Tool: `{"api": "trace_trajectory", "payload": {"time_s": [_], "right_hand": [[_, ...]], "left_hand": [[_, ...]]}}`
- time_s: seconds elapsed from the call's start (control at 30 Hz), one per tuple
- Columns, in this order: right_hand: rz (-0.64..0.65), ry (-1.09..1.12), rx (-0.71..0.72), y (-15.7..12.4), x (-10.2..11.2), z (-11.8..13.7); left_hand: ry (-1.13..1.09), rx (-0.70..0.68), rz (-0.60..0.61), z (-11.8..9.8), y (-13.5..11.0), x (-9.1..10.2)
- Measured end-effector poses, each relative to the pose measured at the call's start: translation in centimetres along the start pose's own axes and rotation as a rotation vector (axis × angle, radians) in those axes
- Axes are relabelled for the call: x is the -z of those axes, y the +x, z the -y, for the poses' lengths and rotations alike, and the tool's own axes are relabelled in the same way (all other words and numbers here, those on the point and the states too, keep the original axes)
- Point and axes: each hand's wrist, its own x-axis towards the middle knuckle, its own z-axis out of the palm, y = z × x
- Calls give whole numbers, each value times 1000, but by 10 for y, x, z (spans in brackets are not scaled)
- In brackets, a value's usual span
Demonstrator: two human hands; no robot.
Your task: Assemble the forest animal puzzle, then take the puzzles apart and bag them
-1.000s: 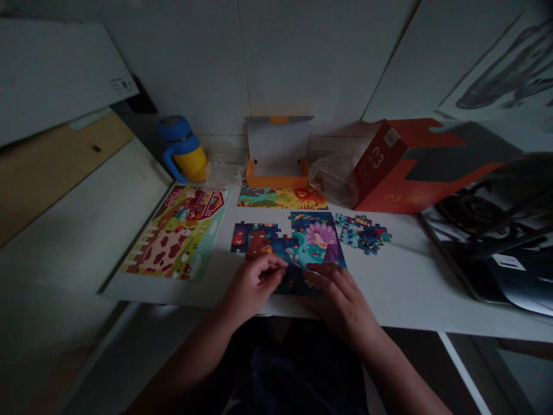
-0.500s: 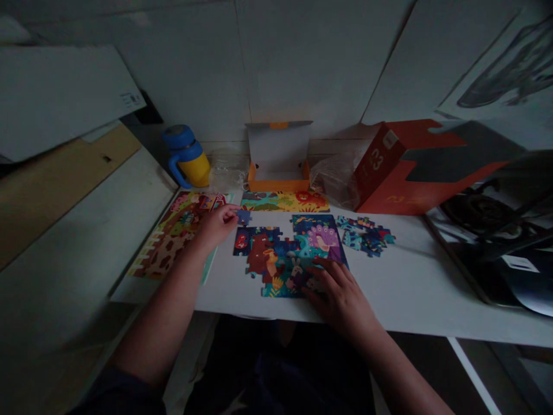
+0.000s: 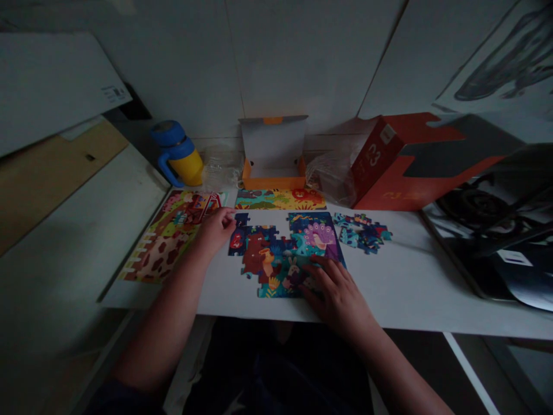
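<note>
A half-built blue jigsaw (image 3: 283,253) with a peacock and a bear lies on the white table (image 3: 410,282) in front of me. My left hand (image 3: 216,229) pinches a small blue puzzle piece (image 3: 242,219) and holds it against the jigsaw's upper left corner. My right hand (image 3: 339,291) rests flat with fingers spread on the jigsaw's lower right part. A small heap of loose blue pieces (image 3: 362,231) lies just right of the jigsaw.
A finished farm puzzle (image 3: 173,239) lies to the left and a yellow lion strip (image 3: 280,199) behind. At the back stand a blue and yellow cup (image 3: 179,154), an open orange box (image 3: 273,153), plastic bags (image 3: 332,173) and a red carton (image 3: 415,161). A stove (image 3: 496,230) is at right.
My left hand left the jigsaw's front edge, went up to its upper left with a blue piece, and has now lowered the piece onto the corner. The right hand stayed put.
</note>
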Motion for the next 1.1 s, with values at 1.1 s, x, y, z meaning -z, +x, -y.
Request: {"api": "trace_trajectory", "payload": {"time_s": [1.1], "right_hand": [[-402,-312,-555,6,40,-104]], "left_hand": [[46,-269,77,-4,-5,7]]}}
